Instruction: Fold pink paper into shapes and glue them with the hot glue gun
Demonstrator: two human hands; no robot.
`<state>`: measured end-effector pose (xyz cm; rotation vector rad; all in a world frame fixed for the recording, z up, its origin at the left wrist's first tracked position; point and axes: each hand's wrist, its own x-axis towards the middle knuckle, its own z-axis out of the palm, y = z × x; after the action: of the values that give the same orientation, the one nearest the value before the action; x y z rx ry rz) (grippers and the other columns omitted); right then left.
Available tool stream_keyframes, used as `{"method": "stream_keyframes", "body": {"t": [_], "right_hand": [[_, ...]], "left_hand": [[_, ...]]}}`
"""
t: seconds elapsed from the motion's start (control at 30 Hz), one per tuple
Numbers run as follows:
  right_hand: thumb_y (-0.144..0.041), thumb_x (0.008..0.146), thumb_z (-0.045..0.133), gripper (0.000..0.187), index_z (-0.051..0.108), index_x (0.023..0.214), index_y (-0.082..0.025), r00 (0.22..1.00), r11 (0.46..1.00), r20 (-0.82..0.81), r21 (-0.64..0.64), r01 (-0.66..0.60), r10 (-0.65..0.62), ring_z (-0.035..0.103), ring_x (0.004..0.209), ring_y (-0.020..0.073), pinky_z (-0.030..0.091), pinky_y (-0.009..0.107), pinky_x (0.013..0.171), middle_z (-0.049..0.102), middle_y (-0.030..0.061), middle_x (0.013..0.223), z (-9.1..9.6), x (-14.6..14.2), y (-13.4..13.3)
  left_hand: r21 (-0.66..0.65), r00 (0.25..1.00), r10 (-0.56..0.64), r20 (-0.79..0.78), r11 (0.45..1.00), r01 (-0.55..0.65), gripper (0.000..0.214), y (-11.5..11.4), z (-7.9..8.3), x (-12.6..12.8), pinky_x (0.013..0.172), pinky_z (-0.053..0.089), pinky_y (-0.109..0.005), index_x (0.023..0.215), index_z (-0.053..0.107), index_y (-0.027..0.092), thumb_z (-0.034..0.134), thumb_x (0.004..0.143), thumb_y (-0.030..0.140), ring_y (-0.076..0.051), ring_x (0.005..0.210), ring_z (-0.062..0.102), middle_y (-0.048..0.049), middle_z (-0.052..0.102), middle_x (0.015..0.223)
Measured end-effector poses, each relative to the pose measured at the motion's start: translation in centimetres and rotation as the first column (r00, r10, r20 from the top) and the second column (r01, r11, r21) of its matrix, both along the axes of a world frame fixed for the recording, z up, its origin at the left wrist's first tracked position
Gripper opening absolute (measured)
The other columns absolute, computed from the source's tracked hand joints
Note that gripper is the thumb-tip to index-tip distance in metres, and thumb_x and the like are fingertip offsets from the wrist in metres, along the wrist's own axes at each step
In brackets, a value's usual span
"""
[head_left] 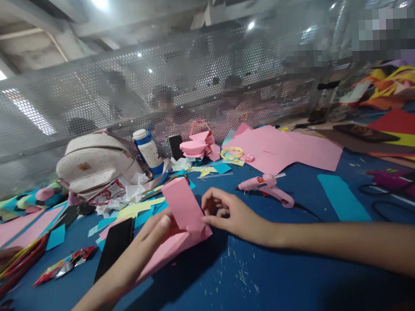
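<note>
A folded piece of pink paper (pixel 184 204) is held over the blue table, one flap standing upright and a longer part slanting toward me. My left hand (pixel 156 234) grips it from the left, thumb on top, with its other fingers partly hidden behind the paper. At the paper's right corner, my right hand (pixel 226 214) has its thumb against the edge and its other fingers curled. A pink glue gun (pixel 266 186) lies to the right of that hand, its cord trailing right. Beneath my left forearm is a black phone (pixel 117 245).
Behind stand a white backpack (pixel 95 159), a bottle (pixel 148 150) and folded pink paper pieces (pixel 198 146). Large pink sheets (pixel 278 148) lie at the back right, near a blue strip (pixel 343 198). A red snack wrapper (pixel 64 265) is at left. Another person's hand (pixel 7 255) shows at the left edge.
</note>
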<state>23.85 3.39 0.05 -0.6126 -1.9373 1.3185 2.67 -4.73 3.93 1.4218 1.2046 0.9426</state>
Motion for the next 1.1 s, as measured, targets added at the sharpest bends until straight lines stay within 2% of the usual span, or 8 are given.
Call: {"method": "stream_keyframes", "body": {"t": [0.1,0.33,0.5,0.63,0.73,0.87,0.93,1.1], "right_hand": [[-0.025,0.084,0.066,0.045,0.045,0.124,-0.026,0.997,0.991,0.075,0.134,-0.026,0.016,0.059,0.08,0.0132,0.05,0.024,0.063,0.059,0.0023,0.102,1.1,0.4,0.2],[-0.03,0.085,0.066,0.071,0.03,0.146,-0.039,0.938,0.858,0.345,0.479,-0.184,0.009,0.051,0.121,0.0275,0.042,0.042,0.1,0.047,0.0035,0.143,4.0,1.1,0.6],[-0.035,0.076,0.073,0.089,0.024,0.15,-0.03,0.862,0.85,0.501,0.484,-0.21,-0.072,0.063,0.093,0.0269,0.046,0.034,0.073,0.066,0.0071,0.113,5.4,1.1,0.8],[-0.04,0.07,0.076,0.046,0.063,0.109,-0.02,0.83,0.82,0.527,0.548,-0.168,-0.182,0.057,0.074,0.0198,0.033,0.026,0.058,0.065,0.0029,0.082,6.0,1.3,1.2],[-0.036,0.07,0.077,0.027,0.058,0.069,-0.018,0.849,0.851,0.51,0.5,-0.162,-0.138,0.046,0.058,0.0111,0.025,0.024,0.053,0.051,-0.0048,0.06,5.5,1.6,1.8],[-0.03,0.069,0.078,0.029,0.052,0.066,-0.017,0.917,0.942,0.395,0.327,-0.081,-0.058,0.049,0.057,0.0096,0.029,0.022,0.051,0.051,-0.0058,0.06,3.7,2.0,2.5],[-0.032,0.069,0.078,0.03,0.052,0.068,-0.017,0.937,0.969,0.345,0.244,-0.031,-0.057,0.055,0.058,0.0109,0.033,0.022,0.05,0.056,-0.0041,0.064,2.9,2.2,2.7],[-0.035,0.069,0.078,0.035,0.048,0.076,-0.019,0.965,0.999,0.261,0.049,0.025,-0.037,0.062,0.051,0.0147,0.039,0.022,0.044,0.059,-0.0036,0.056,2.2,2.4,2.6]], "left_hand": [[-0.052,0.963,-0.188,0.193,0.978,0.201,0.066,0.4,1.2,0.2,0.102,0.044,-0.05,0.125,0.062,0.02,0.038,0.088,0.069,-0.033,0.118,0.058,-0.0147,0.064,0.125],[-0.073,0.968,-0.222,0.116,0.97,0.231,0.059,0.5,1.9,0.6,0.107,0.039,-0.05,0.118,0.066,0.02,0.04,0.09,0.065,-0.031,0.118,0.059,-0.0137,0.067,0.12],[-0.12,0.969,-0.246,0.029,0.961,0.248,0.06,0.7,1.8,0.9,0.104,0.043,-0.049,0.098,0.072,0.017,0.047,0.084,0.07,-0.031,0.11,0.064,-0.0141,0.072,0.107],[-0.104,0.965,-0.255,0.055,0.96,0.259,0.062,1.9,0.9,0.7,0.103,0.044,-0.049,0.105,0.07,0.018,0.047,0.084,0.071,-0.03,0.112,0.063,-0.0139,0.069,0.115],[-0.052,0.952,-0.297,0.079,0.952,0.301,0.065,2.6,1.2,0.1,0.103,0.044,-0.048,0.111,0.069,0.018,0.04,0.087,0.071,-0.031,0.115,0.061,-0.0145,0.067,0.121],[0.142,0.972,-0.234,0.013,0.963,0.23,0.067,1.7,3.1,-1.4,0.105,0.042,-0.051,0.117,0.067,0.02,0.045,0.083,0.073,-0.035,0.114,0.061,-0.0158,0.065,0.123],[0.208,0.975,-0.159,-0.157,0.96,0.189,0.069,-0.2,3.7,-2.5,0.108,0.039,-0.049,0.124,0.062,0.022,0.046,0.081,0.074,-0.035,0.122,0.056,-0.0145,0.06,0.131],[0.37,0.719,0.082,-0.69,0.894,0.253,0.087,-5.6,1.3,-4.1,0.09,0.055,-0.037,0.134,0.05,0.036,0.086,0.055,0.051,-0.035,0.119,0.058,-0.0073,0.059,0.134]]}}
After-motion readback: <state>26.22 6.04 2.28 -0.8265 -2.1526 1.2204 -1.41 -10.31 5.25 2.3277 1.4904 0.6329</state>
